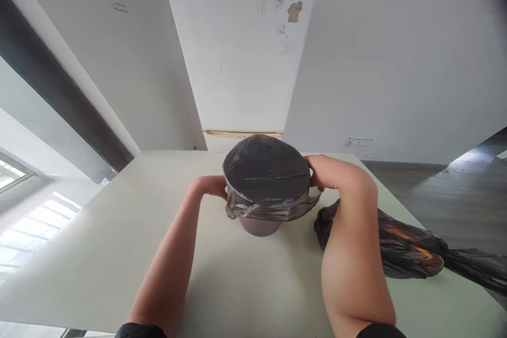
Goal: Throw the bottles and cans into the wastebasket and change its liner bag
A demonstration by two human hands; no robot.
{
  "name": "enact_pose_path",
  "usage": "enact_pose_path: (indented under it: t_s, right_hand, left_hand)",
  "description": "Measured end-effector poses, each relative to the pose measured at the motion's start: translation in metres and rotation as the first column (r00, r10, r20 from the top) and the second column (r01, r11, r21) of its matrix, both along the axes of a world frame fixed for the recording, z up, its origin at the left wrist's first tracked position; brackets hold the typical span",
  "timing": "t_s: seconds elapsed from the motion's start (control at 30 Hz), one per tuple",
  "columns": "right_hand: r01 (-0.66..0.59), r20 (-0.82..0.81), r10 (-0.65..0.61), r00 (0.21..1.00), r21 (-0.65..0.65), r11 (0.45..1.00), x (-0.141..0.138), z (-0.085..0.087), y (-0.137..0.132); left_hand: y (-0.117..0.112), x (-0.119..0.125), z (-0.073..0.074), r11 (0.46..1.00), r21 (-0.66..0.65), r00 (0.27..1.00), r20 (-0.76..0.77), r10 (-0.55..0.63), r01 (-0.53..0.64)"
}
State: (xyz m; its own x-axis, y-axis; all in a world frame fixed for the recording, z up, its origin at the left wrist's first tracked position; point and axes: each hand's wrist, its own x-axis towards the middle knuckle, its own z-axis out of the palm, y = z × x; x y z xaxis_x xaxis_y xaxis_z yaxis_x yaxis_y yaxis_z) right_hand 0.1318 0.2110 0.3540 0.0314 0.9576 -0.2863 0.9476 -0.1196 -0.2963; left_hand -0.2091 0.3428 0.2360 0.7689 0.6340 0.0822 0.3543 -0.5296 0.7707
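Head view: dark plastic (266, 169) covers the mouth of a container (260, 227) on the bench (150, 211).
Step in hand: apparently fitting plastic around the rim; the next move calls for even handling on both sides.
Left hand (216, 186): at the left rim; fingers hidden, grip cannot be told.
Right hand (318, 168): at the right rim, fingers curled, hold uncertain.
Container: upright between both hands.

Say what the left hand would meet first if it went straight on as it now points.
Most likely the dark plastic bag over the round container; the left hand is right at its edge, though the exact contact is hidden.
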Motion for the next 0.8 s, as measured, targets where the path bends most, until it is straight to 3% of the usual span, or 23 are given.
enact_pose_path:
  t_s: [0.1, 0.2, 0.27, 0.4, 0.47, 0.6, 0.7, 0.8]
  right_hand:
    - [0.029, -0.005, -0.029, 1.0, 0.294, 0.955, 0.012, -0.001, -0.013]
    - [0.058, 0.01, -0.072, 0.997, 0.503, 0.862, 0.011, 0.009, -0.029]
    - [0.052, -0.006, -0.06, 0.998, 0.607, 0.793, 0.002, 0.019, -0.04]
    - [0.064, -0.056, -0.034, 0.998, 0.728, 0.682, -0.017, 0.035, -0.054]
    - [0.058, -0.062, -0.019, 0.998, 0.717, 0.695, -0.022, 0.036, -0.056]
    - [-0.115, 0.017, 0.129, 0.991, 0.579, 0.807, -0.023, 0.03, -0.055]
    - [-0.211, 0.075, 0.207, 0.976, 0.577, 0.789, -0.026, 0.031, -0.06]
    - [-0.218, 0.096, 0.204, 0.974, 0.625, 0.75, -0.034, 0.039, -0.075]
  left_hand:
    - [-0.006, -0.011, 0.016, 0.996, -0.009, 0.976, 0.201, 0.088, -0.088]
    - [-0.027, -0.001, 0.016, 0.964, -0.123, 0.766, 0.587, 0.262, -0.235]
    - [-0.046, 0.013, 0.006, 0.968, -0.192, 0.668, 0.701, 0.25, -0.161]
    - [-0.077, 0.035, -0.026, 0.968, -0.25, 0.695, 0.694, 0.19, -0.014]
    - [-0.083, 0.04, -0.041, 0.959, -0.282, 0.718, 0.671, 0.183, 0.02]
    - [-0.084, 0.043, -0.066, 0.952, -0.301, 0.776, 0.612, 0.15, 0.054]
    - [-0.086, 0.046, -0.079, 0.948, -0.314, 0.807, 0.57, 0.153, 0.042]
    - [-0.087, 0.046, -0.085, 0.947, -0.32, 0.814, 0.56, 0.156, 0.039]
